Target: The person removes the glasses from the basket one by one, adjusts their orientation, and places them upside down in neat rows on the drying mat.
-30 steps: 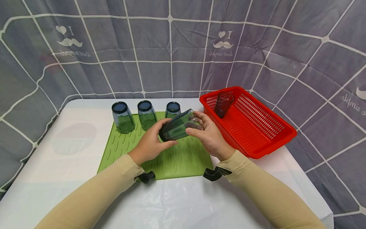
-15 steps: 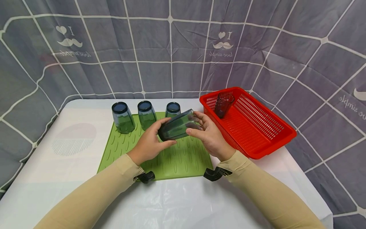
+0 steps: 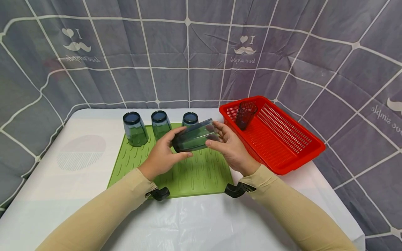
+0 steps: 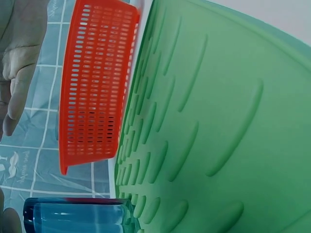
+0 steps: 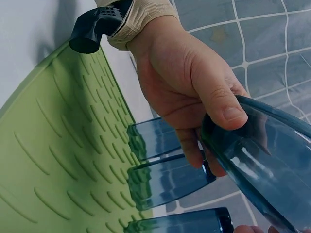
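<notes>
A tinted drinking glass (image 3: 194,136) is held tilted on its side above the green ribbed mat (image 3: 201,177). My left hand (image 3: 161,153) grips its dark thick base end, thumb below and fingers on the far side. My right hand (image 3: 233,148) holds its other end, thumb on the near side and fingers behind. The right wrist view shows my left hand's thumb (image 5: 231,114) pressed on the glass (image 5: 272,155). In the left wrist view the right palm (image 4: 22,58) shows, but not the held glass. Three similar glasses (image 3: 135,129) stand upside down along the mat's far edge.
A red perforated basket (image 3: 276,167) stands on the right, with another glass (image 3: 246,115) leaning in its far left corner. The mat lies on a white-covered table (image 3: 81,188). A grey checked curtain (image 3: 207,42) encloses the back and sides.
The held glass has shifted slightly left and lies a little closer to level. My left hand has moved slightly with it; both hands keep hold. Basket and standing glasses stay put.
</notes>
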Demonstrator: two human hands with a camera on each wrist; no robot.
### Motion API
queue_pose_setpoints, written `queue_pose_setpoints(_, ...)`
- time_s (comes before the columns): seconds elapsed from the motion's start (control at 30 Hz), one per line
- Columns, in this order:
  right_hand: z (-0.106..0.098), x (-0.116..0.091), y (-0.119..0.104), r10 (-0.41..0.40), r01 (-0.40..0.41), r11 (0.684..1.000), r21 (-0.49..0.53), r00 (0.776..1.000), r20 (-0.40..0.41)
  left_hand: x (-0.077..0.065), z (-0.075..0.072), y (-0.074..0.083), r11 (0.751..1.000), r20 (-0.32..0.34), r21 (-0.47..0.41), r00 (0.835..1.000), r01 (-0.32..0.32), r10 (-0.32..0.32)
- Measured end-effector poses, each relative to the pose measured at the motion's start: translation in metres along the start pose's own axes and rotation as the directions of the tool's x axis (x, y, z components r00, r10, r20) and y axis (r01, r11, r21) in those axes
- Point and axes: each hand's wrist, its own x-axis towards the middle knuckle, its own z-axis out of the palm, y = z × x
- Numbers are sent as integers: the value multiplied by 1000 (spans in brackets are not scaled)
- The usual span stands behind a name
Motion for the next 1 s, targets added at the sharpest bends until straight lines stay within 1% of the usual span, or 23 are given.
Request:
queue_pose_setpoints(0.3, 0, -1, -3, -9, 9, 1000, -8, 1000, 10, 1, -2, -2, 997, -21, -67, 999, -27, 26)
queue_pose_setpoints(0.57, -2, 0, -5, -26, 26, 1000, -10, 1000, 9, 0, -5, 1, 995, -54, -85, 997, -51, 47)
queue_pose_setpoints(0.67, -4, -1, -8, -32, 32, 999, -30, 999, 10, -1, -7, 3, 994, -64, -97, 997, -55, 49)
queue_pose_setpoints(0.83, -14, -3, -14, -42, 38, 990, -133, 999, -27, -1, -10, 4, 992, -80, -113, 996, -60, 51)
queue_pose_setpoints(0.93, -23, -5, -16, -83, 65, 968, -241, 994, -66, -2, -13, 4, 993, -87, -103, 995, -53, 45)
queue_pose_setpoints(1.0, -30, -6, -18, -122, 89, 946, -312, 989, -87, -3, -15, 4, 995, -91, -95, 995, -45, 36)
